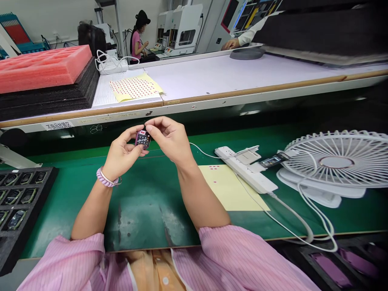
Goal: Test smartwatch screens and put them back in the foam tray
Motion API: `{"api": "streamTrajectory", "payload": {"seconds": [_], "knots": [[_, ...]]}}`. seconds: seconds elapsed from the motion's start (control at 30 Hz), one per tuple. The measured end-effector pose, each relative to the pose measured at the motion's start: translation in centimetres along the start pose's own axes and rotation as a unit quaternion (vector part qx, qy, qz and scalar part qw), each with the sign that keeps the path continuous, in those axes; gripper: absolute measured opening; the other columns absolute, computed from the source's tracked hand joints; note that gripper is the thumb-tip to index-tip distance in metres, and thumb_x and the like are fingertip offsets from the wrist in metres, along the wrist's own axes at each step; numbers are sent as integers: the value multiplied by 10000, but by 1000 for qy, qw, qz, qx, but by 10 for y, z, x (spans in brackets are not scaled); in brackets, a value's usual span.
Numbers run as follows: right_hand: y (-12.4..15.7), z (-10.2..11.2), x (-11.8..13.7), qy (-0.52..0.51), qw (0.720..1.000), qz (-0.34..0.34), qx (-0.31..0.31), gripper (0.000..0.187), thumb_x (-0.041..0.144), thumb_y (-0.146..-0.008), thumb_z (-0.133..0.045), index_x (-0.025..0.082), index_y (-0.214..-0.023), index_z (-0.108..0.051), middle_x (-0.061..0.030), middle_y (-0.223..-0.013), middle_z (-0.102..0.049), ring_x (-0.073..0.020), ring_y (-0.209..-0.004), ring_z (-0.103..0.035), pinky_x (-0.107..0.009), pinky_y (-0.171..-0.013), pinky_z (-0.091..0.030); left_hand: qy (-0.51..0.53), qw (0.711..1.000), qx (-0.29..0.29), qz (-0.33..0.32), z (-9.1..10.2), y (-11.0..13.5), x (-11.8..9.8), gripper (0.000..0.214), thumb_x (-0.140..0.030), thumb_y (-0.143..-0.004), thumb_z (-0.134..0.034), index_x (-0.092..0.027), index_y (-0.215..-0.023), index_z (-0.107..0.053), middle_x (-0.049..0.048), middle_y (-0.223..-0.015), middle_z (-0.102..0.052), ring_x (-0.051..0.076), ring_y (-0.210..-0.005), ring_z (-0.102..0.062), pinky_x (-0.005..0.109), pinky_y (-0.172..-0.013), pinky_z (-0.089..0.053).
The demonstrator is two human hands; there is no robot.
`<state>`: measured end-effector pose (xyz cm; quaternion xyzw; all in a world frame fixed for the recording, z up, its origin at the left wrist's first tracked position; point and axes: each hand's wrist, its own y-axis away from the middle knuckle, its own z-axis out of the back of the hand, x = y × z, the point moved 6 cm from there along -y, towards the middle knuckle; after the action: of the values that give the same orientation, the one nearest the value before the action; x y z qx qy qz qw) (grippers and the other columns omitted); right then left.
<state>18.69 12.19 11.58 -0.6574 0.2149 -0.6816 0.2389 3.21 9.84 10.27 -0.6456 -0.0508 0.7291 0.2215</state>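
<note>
A small smartwatch body (143, 138) with a purple case and a lit screen of number keys sits in my left hand (123, 151). It has no strap that I can see, and a small white label with a red mark lies at the top of its screen. My left fingers and thumb grip its side and lower edge. At the watch's upper right corner my right hand (169, 137) is closed in a pinch, thumb and forefinger touching or very near the edge. Anything between those fingertips is hidden.
To the left, a black foam tray (28, 202) holds several watch bodies. On the right are a yellow sticker sheet (227, 190), a power strip (247, 169) with cables, and a white fan (336, 161). A raised shelf (194, 87) carries pink foam (45, 66). Other people work beyond.
</note>
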Motion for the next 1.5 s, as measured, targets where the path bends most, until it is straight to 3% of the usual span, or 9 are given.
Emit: {"api": "streamTrajectory", "payload": {"seconds": [0.1,0.2,0.3,0.43,0.57,0.87,1.0,1.17,1.5], "knots": [[0,0,0,6,1000,1,-3,279,458,-887,-797,194,-895,-705,-28,-854,-727,-176,-785,-682,-313,-749,-578,11,1000,10,5,-1,0,-1,534,-210,-860,-745,-169,-1373,-603,125,-1356,-705,162,-791,-806,251,-758,-715],[1,3,2,15,999,24,-21,327,520,-992,-690,196,-956,-701,-37,-912,-722,-165,-773,-679,-311,-745,-580,39,999,5,9,0,-1,-1,597,-245,-863,-781,-166,-1415,-567,139,-1356,-696,173,-812,-809,266,-782,-717],[3,3,13,57,992,110,-34,285,455,-1070,-585,205,-1051,-720,-69,-1031,-714,-187,-879,-699,-343,-806,-592,75,997,-25,7,6,-1,-1,704,-270,-847,-825,-169,-1470,-513,154,-1398,-669,189,-882,-813,280,-854,-710],[15,-6,29,208,937,277,-48,207,318,-1053,-593,228,-1062,-780,-110,-1145,-661,-234,-1007,-672,-426,-913,-560,80,994,-67,-38,13,1,-7,712,-271,-854,-829,-180,-1482,-507,151,-1438,-652,165,-920,-804,243,-888,-685],[25,-16,35,305,879,358,-72,211,277,-1034,-612,281,-1113,-807,-110,-1340,-594,-258,-1109,-632,-465,-980,-487,32,993,-79,-83,16,5,-13,626,-245,-902,-768,-191,-1482,-539,145,-1441,-659,133,-895,-790,205,-863,-663],[28,-20,39,386,837,378,-83,280,319,-1075,-544,302,-1090,-823,-103,-1370,-580,-241,-1150,-625,-445,-985,-392,-30,989,-78,-123,16,7,-17,603,-193,-908,-714,-191,-1492,-564,161,-1425,-668,106,-819,-754,145,-703,-600],[30,-19,40,390,827,397,-79,268,328,-1043,-576,327,-1164,-814,-104,-1398,-581,-264,-1170,-616,-464,-999,-374,-32,988,-73,-129,16,8,-19,599,-251,-931,-730,-195,-1502,-558,164,-1413,-670,136,-886,-772,159,-732,-614],[35,-17,47,366,812,444,-97,257,319,-1026,-576,289,-1106,-818,-117,-1365,-587,-265,-1170,-617,-454,-979,-402,-28,987,-72,-141,16,9,-22,584,-258,-941,-727,-184,-1493,-552,162,-1405,-677,161,-961,-783,190,-823,-641],[32,-14,44,374,807,438,-130,284,303,-1041,-537,265,-1065,-817,-111,-1333,-595,-256,-1135,-637,-458,-963,-391,-15,989,-61,-132,13,10,-23,590,-303,-951,-749,-187,-1493,-546,164,-1421,-669,170,-947,-801,222,-878,-663]]}}
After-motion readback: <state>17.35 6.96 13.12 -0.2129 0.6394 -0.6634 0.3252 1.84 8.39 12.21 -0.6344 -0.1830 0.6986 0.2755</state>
